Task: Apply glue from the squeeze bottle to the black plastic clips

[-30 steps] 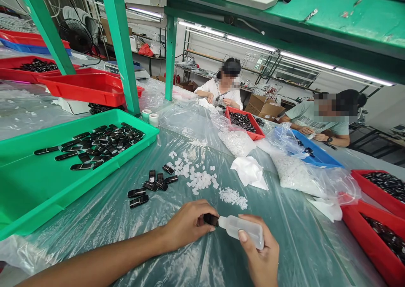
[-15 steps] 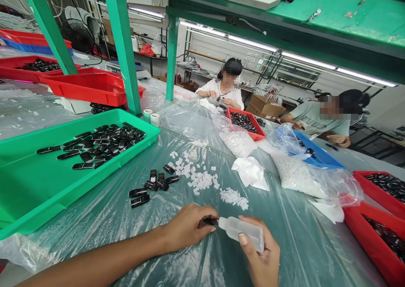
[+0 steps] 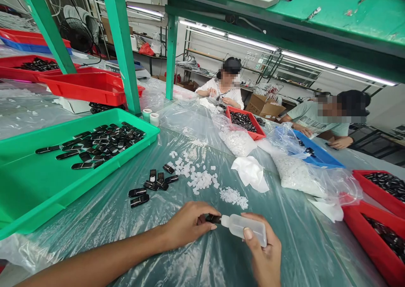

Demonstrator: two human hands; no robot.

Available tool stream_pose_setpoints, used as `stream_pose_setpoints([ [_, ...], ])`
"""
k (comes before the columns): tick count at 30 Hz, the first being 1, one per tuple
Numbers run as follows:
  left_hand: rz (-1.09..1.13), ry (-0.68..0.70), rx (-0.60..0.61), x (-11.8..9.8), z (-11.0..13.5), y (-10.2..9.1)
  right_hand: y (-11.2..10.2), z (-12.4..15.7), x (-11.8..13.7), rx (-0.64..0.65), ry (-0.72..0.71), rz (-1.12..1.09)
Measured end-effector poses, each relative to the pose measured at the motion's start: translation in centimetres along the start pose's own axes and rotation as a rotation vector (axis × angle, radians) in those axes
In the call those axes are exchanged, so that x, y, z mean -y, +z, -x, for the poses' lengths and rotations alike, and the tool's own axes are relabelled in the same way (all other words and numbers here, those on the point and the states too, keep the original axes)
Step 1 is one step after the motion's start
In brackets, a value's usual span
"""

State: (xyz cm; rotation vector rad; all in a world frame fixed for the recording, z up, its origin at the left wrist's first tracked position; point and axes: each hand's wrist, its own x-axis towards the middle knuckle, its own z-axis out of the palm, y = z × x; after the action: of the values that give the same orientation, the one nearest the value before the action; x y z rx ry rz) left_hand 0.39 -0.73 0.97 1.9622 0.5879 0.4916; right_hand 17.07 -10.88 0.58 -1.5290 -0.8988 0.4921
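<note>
My left hand [image 3: 186, 223] pinches a small black piece [image 3: 214, 218] just above the plastic-covered table. My right hand [image 3: 264, 257] grips a small clear squeeze bottle [image 3: 248, 229], lying sideways, with its nozzle touching the black piece. A few more black pieces [image 3: 153, 186] lie loose on the plastic sheet in front of my left hand. Beyond them sit scattered small white parts [image 3: 198, 178] and a smaller white heap [image 3: 234, 197]. A green tray [image 3: 28, 190] at the left holds several glossy black pieces [image 3: 101, 143].
Red trays [image 3: 376, 253] of black parts stand at the right edge, and clear bags of white parts [image 3: 297, 175] and a white cloth [image 3: 249, 172] lie in the middle. Two other people work at the far side by a red tray [image 3: 257, 132] and a blue tray [image 3: 325, 157]. Green posts [image 3: 122, 51] rise behind.
My hands, with the bottle and the black piece, have hardly moved. The person at the far right has shifted their hands.
</note>
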Motion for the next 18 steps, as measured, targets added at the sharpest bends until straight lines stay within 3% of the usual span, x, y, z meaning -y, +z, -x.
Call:
stream_pose_setpoints([
  [8, -0.023, 0.004, -0.03, 0.1, 0.0, 0.1, 0.0, 0.0, -0.1, 0.035, 0.05, -0.05],
  [18, 0.176, -0.119, -0.026, 0.3, 0.0, 0.3, -0.4, -1.0, -2.2, 0.062, 0.175, -0.25],
])
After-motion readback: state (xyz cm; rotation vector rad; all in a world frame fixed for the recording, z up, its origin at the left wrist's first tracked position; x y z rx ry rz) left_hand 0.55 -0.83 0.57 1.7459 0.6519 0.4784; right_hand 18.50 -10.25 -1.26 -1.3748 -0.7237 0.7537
